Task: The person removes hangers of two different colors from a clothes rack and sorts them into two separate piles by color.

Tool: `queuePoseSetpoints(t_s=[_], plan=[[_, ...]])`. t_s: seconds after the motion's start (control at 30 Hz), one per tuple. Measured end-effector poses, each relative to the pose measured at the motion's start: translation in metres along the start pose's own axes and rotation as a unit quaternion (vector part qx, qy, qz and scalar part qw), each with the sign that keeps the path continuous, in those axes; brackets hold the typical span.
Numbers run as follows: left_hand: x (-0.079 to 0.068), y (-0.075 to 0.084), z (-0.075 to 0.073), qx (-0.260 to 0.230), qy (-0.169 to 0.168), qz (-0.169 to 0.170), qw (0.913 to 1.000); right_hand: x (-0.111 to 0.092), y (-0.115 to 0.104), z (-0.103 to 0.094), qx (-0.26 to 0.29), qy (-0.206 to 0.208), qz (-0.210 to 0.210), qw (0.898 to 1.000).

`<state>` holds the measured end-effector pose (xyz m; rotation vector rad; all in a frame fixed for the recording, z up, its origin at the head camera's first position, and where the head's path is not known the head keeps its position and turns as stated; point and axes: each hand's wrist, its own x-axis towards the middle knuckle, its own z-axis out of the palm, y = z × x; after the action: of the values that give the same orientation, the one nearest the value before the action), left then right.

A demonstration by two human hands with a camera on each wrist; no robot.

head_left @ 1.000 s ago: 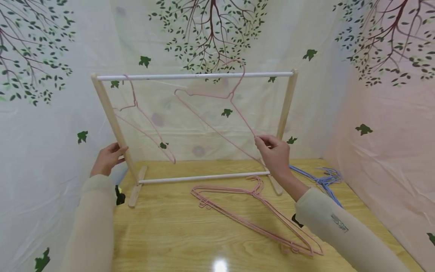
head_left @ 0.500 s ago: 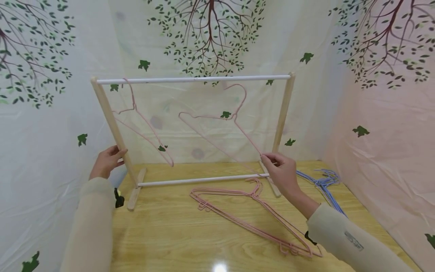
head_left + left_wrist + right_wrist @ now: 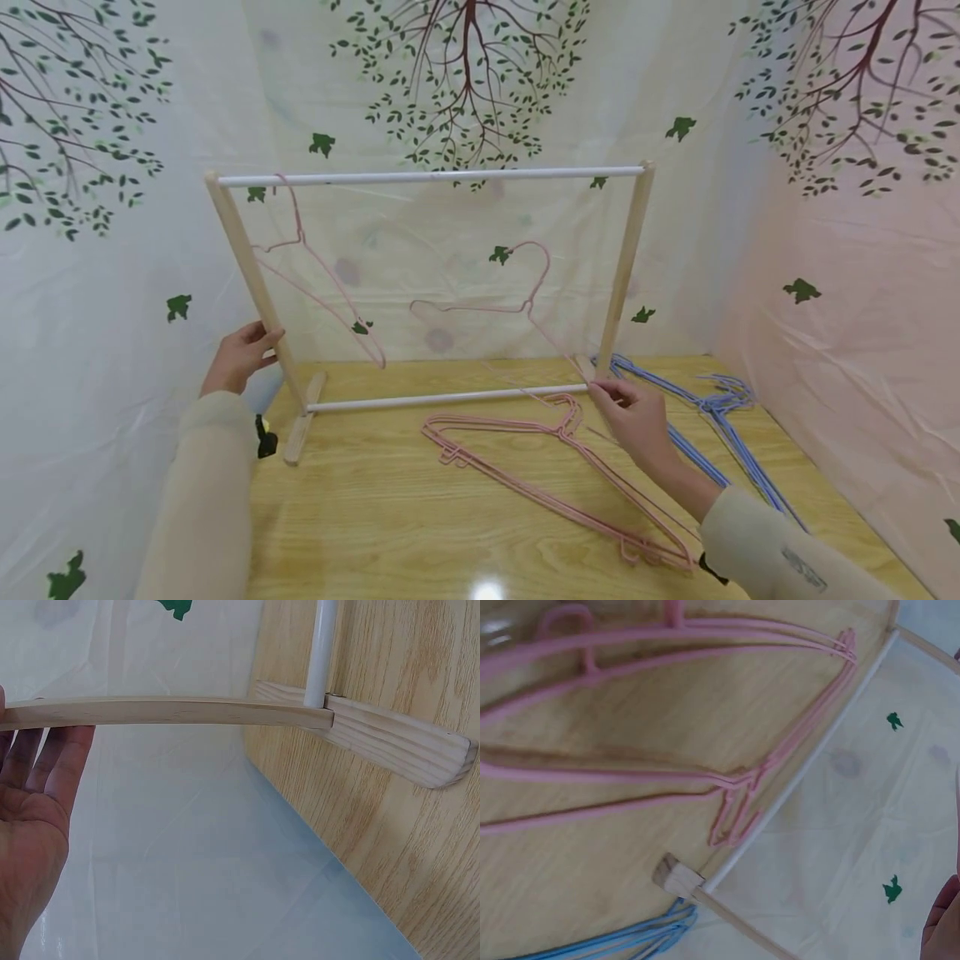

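A wooden garment rack with a white top rod stands on the table. My left hand grips its left wooden post, thumb on one side and fingers behind, as the left wrist view also shows. My right hand pinches one arm of a thin pink clothes hanger. That hanger is tilted, its hook well below the top rod and its lower part overlapping the bottom rod. Another pink hanger hangs by its hook near the rod's left end.
Several pink hangers lie stacked on the wooden table in front of the rack. Blue hangers lie in a bunch at the right, behind my right forearm. A patterned sheet hangs behind the rack.
My right hand has moved down and a little right with the pink hanger; its hook has gone from above the top rod to well below it. The left hand stays on the post.
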<state>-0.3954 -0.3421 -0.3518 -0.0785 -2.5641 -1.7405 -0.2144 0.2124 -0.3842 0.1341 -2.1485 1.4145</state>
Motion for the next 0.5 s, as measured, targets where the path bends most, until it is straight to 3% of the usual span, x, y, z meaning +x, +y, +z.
queuePoseSetpoints(t_s=[0.13,0.3,0.5], plan=[[-0.001,0.001,0.001,0.002,0.001,0.004,1.0000,-0.013,0.010,-0.002,-0.030,-0.018,0.025,0.999],[-0.002,0.002,0.002,0.007,0.003,0.006,0.9999,-0.028,0.025,-0.005,-0.059,-0.034,0.019,0.997],[-0.002,0.001,0.003,0.012,0.012,0.003,0.9999,-0.045,0.041,-0.010,-0.053,-0.044,0.033,0.997]])
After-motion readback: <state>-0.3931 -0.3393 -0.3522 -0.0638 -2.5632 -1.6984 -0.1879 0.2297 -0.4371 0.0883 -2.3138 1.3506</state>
